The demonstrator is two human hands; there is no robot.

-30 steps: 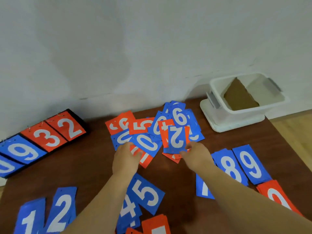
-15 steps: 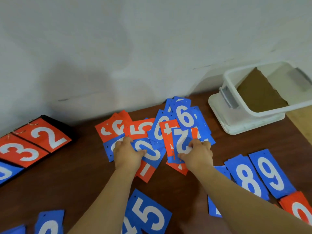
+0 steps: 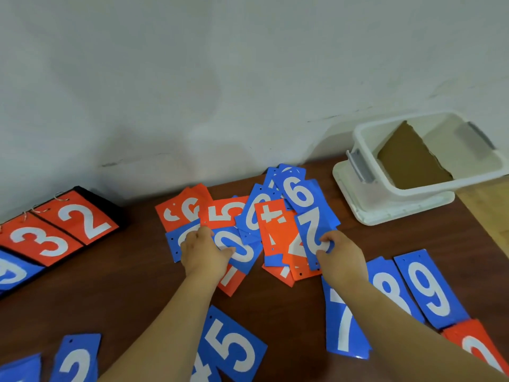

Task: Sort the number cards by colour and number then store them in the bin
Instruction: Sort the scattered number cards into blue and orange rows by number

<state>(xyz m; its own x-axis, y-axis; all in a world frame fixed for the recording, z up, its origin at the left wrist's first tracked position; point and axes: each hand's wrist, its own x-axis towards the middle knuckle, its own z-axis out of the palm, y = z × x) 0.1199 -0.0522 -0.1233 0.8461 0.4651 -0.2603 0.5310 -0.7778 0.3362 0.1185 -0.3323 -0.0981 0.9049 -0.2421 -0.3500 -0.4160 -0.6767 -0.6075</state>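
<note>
A loose heap of blue and red number cards [image 3: 248,216] lies in the middle of the brown table [image 3: 115,271]. My right hand [image 3: 341,255] pinches the near end of a blue 2 card [image 3: 314,230] at the heap's right side. My left hand [image 3: 202,252] rests on the heap's left part, its fingers over a blue card [image 3: 176,241] and its thumb against a blue 0 card [image 3: 237,249]. A white plastic bin [image 3: 429,172] with a brown cardboard divider stands at the back right.
Sorted blue cards 7 [image 3: 344,323], 8 [image 3: 385,285] and 9 [image 3: 429,290] lie at the right, with a red card [image 3: 479,351] beyond. A blue 5 [image 3: 234,346] and a blue 2 [image 3: 74,359] lie near me. A black flip scoreboard [image 3: 55,230] sits at the left.
The view has tilted and moved closer. My right hand slid the blue 2 card rightward off the red cards, uncovering them. My left hand reached further onto the heap's left side.
</note>
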